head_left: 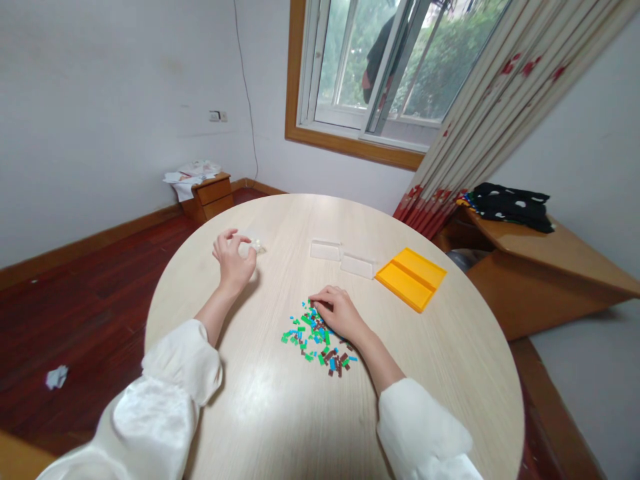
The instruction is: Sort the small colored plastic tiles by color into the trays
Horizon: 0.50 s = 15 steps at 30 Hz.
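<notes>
Small green, blue and brown pieces lie scattered in a loose heap near the middle of the round table. Over the upper right of this heap is my right hand, its fingers bent together at the pieces; what they pinch, if anything, is too small to name. My left hand is at the table's left side, thumb and fingers curved apart. Just beyond its fingertips sits a small group of whitish pieces, partly hidden by the hand.
Two clear trays and a yellow two-part tray lie on the table beyond my right hand. A wooden cabinet with dark cloth stands at the right. Behind the window is a person.
</notes>
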Each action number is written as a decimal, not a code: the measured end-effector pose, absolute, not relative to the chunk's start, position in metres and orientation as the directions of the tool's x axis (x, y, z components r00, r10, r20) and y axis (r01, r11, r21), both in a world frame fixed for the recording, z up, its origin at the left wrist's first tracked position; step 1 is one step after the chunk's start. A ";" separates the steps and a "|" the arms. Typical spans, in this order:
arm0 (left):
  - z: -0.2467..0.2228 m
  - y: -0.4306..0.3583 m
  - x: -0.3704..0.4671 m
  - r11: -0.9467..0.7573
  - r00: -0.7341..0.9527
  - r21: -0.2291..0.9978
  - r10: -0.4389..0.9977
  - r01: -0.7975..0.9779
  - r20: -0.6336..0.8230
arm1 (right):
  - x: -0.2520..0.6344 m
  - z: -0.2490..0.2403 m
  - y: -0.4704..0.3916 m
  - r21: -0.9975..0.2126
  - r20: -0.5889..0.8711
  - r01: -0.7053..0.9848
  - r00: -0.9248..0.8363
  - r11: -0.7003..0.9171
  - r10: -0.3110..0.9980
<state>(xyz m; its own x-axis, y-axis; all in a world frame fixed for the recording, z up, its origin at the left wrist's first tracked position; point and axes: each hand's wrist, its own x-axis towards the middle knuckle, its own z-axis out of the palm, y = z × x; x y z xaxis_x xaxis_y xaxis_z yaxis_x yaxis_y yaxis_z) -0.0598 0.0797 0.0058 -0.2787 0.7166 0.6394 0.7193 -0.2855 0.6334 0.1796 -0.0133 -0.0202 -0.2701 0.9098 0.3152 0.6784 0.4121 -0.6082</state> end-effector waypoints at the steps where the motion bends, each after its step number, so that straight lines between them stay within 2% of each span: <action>1: 0.003 0.079 -0.056 -0.339 -0.219 0.621 0.730 0.707 0.648 | 0.176 -0.018 -0.015 -0.615 0.303 0.665 -0.296 0.424 0.906; 5: -0.014 0.079 -0.033 -0.485 0.030 0.601 0.793 0.635 0.608 | 0.170 -0.015 -0.017 -0.731 0.272 0.542 -0.326 0.415 0.905; 9: -0.031 0.082 -0.004 -0.530 0.237 0.594 0.832 0.605 0.501 | 0.174 -0.015 -0.012 -0.895 0.229 0.358 -0.147 0.267 0.962; 15: -0.032 0.094 0.028 -0.563 0.388 0.474 0.821 0.677 0.419 | 0.186 -0.015 -0.006 -0.979 0.148 0.148 0.053 0.138 0.988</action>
<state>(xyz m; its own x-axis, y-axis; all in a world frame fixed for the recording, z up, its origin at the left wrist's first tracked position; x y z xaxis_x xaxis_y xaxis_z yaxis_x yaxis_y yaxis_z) 0.0278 0.0940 -0.0316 0.3881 0.8207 0.4192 0.6772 -0.5625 0.4744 0.1859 -0.0061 -0.0147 0.0534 0.9876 0.1476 0.1482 0.1383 -0.9792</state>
